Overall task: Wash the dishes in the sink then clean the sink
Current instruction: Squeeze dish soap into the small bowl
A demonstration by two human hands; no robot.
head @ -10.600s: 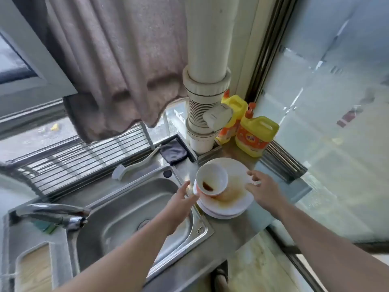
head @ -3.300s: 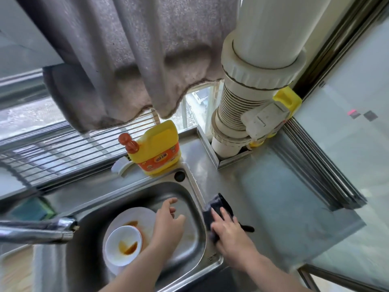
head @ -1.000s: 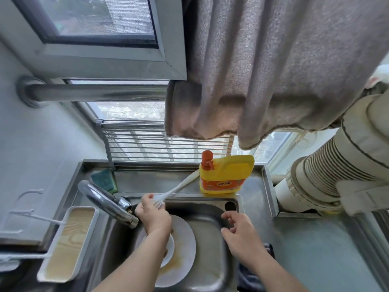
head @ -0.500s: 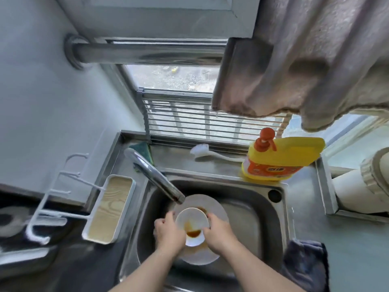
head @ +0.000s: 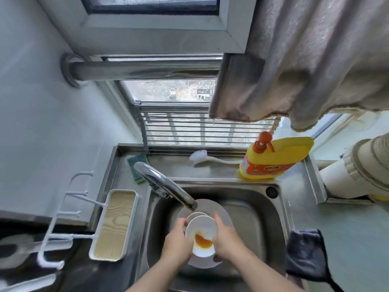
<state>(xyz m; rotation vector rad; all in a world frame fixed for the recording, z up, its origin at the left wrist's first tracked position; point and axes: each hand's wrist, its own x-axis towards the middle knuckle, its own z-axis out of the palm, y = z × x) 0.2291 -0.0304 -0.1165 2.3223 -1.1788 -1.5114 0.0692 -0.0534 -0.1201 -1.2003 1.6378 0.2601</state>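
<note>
A white bowl [head: 201, 232] with orange sauce in its bottom is held tilted above the steel sink [head: 255, 209]. My left hand [head: 179, 242] grips its left rim and my right hand [head: 226, 238] grips its right rim. Just behind it sits a second white bowl [head: 194, 214], on a white plate [head: 221, 213] lying in the sink basin. The faucet spout [head: 166, 186] ends right above the bowls; no water runs from it.
A yellow dish soap bottle [head: 275, 159] and a white brush [head: 210, 158] lie on the ledge behind the sink. A green sponge [head: 136, 165] sits by the faucet base. A dark cloth [head: 305, 253] lies right of the sink, a white tray [head: 114, 224] hangs left.
Both hands have lifted the sauce-stained bowl up and tilted it toward me, uncovering a second bowl on the plate. The camera has come closer to the sink.
</note>
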